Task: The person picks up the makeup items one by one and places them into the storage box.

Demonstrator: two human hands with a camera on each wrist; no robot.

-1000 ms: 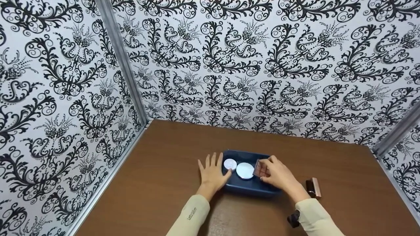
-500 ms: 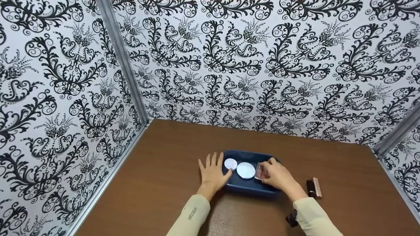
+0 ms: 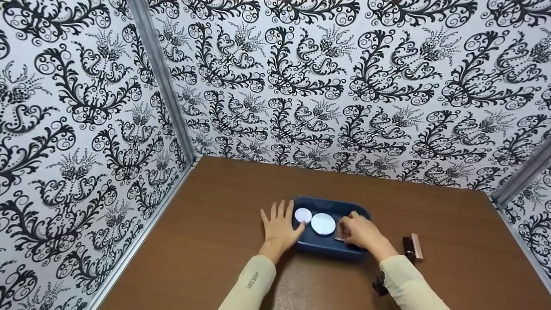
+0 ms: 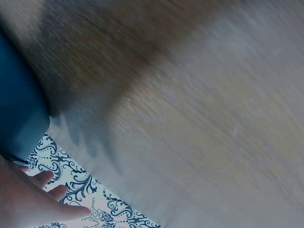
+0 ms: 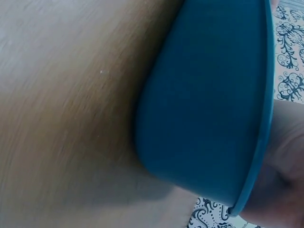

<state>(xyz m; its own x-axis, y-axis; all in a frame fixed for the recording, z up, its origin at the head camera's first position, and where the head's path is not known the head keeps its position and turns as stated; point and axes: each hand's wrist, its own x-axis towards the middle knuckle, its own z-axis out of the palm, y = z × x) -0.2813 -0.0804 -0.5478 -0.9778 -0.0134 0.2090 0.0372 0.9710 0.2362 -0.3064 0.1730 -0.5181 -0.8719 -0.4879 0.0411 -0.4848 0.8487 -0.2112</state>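
In the head view a dark blue plastic tub (image 3: 329,250) sits on the brown table. My left hand (image 3: 279,230) is spread at its left end, with the thumb reaching over the rim onto a small round white-lidded container (image 3: 303,214). A larger round white-lidded container (image 3: 323,224) lies beside it in the tub. Down inside the right end, my right hand (image 3: 360,231) pinches a small clear-topped makeup palette (image 3: 339,235), partly hidden by the fingers. The right wrist view has the tub's outer wall (image 5: 204,104), with the hand (image 5: 280,190) beyond its rim.
To the right of the tub lie a dark lipstick-like tube (image 3: 408,246) and a rose-gold bar-shaped piece (image 3: 416,246), side by side. Patterned walls (image 3: 310,107) enclose the table (image 3: 224,206) at the back and sides.
My right hand has lowered the palette deeper into the right end of the tub, and the palette has tilted flatter. The left hand has stayed in place.
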